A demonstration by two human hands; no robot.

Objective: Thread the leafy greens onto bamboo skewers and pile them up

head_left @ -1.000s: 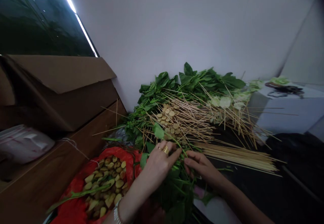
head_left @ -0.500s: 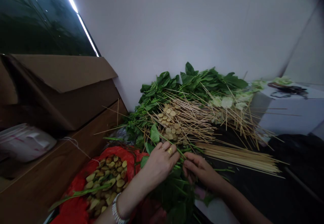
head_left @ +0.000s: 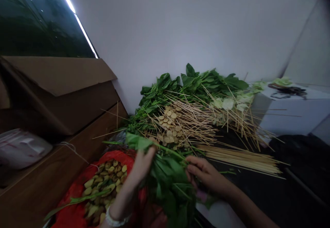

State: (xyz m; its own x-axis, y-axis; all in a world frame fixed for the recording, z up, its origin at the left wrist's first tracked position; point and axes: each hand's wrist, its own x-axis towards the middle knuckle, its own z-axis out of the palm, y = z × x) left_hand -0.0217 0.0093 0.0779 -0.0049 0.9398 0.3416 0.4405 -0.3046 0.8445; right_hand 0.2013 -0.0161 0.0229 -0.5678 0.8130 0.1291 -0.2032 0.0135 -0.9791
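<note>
My left hand (head_left: 140, 164) is blurred by motion and raised over a bunch of green leafy stems (head_left: 167, 183), its fingers closed on a leafy stem (head_left: 139, 141) that sticks out to the left. My right hand (head_left: 202, 171) lies just right of the bunch, fingers curled and pinching its stems. Beyond both hands is a heap of bamboo skewers (head_left: 196, 125) with small tan slices (head_left: 168, 125) threaded on or lying among them. A neat bundle of bare skewers (head_left: 242, 157) lies to the right.
A red bag (head_left: 77, 211) of yellow-green slices (head_left: 105, 180) sits at lower left. More leafy greens (head_left: 196, 83) are piled against the wall. A brown cardboard box (head_left: 64, 90) stands at left, a white box (head_left: 288, 113) at right.
My left hand has turned and lifted to the left, pulling a leafy stem up out of the bunch. My right hand has stayed almost in place on the stems.
</note>
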